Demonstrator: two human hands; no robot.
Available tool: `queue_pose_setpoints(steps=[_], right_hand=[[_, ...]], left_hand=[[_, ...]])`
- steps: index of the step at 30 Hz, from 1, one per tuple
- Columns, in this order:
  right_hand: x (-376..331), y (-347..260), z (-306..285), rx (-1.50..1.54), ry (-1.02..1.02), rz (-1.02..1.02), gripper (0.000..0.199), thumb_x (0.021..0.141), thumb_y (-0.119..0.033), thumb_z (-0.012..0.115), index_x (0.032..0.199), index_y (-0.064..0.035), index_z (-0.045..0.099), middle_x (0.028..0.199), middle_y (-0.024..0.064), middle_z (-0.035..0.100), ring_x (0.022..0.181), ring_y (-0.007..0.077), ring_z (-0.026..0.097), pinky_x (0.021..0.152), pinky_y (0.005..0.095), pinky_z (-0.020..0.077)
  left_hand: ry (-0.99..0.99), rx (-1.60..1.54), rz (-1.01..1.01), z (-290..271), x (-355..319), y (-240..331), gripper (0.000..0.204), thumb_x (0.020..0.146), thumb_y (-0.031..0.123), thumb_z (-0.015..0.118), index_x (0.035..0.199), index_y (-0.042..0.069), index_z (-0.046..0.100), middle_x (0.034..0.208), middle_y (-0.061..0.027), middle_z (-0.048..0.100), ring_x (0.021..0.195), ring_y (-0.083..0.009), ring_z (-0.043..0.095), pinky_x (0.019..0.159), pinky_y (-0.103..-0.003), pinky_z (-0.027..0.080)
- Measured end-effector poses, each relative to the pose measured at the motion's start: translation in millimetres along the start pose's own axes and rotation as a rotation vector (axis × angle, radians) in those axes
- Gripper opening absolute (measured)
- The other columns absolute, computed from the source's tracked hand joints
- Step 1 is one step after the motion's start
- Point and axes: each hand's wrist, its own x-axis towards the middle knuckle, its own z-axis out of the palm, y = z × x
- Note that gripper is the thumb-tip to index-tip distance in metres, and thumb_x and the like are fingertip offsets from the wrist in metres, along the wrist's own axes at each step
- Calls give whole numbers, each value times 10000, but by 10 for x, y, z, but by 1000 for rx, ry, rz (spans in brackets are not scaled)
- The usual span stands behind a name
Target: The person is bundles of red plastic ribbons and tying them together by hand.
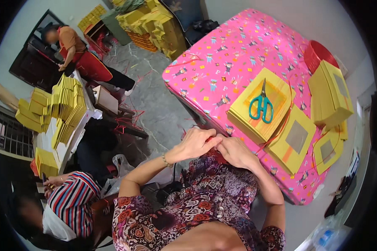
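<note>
My left hand [197,143] and my right hand [237,152] meet in front of my body, at the near edge of the pink table. The fingers of both are bent and pressed together, thumbs close to each other. A bit of red shows between them; what they hold is mostly hidden. Just right of my hands lies a stack of flat yellow paper pieces [243,106] with an orange panel on top. Scissors [262,102] with teal handles rest on that stack, blades pointing away. Beside it sits another yellow bundle [284,152] with a grey window, tied with red string.
More yellow bundles [326,98] stand at the table's right, by a red basket [316,54]. The pink patterned cover [222,54] spans the table. At left, a person [77,201] in stripes sits by a table of yellow stacks [67,104]; another person [86,62] stands beyond.
</note>
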Motion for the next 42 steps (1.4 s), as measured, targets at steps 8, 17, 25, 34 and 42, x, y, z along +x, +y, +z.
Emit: queue_pose_setpoints(steps=[8,17,25,34,42], right_hand=[[-366,163,-291,324,-287,115,333,987,-350,422,947,-24,475,660,111,549,596,196,602,567,359,458],[-636,155,-737,323,-318,266,325,980,-325,430,882,-32,528,666,77,544,597,163,570,562,314,445],[-230,-201,-573,-23,-183,97,249,963,-243,420,930,-21,528,804,150,624,785,351,608,699,444,452],[-394,-127,-574,127,-379,170,302,965,-321,449,959,-27,519,744,155,601,703,301,628,633,413,454],[-764,-109,-1024,-19,-258,218,262,938,-283,509,890,-26,508,697,199,555,689,355,595,599,424,429]], left_hand=[[533,371,379,-433,37,-571,364,779,265,688,536,108,466,482,-55,424,419,-226,475,422,-364,368],[603,389,51,-799,-90,-1046,182,823,151,590,676,52,548,654,-80,536,619,-258,534,584,-382,396],[255,-200,286,-275,215,53,264,817,178,531,1031,45,610,980,-116,609,922,-296,566,878,-424,407],[319,33,443,127,78,-31,338,870,260,597,576,118,506,532,-24,531,474,-208,517,488,-317,395],[764,469,221,-644,-169,-1076,281,839,229,632,602,112,536,546,-21,523,479,-217,508,505,-337,391]])
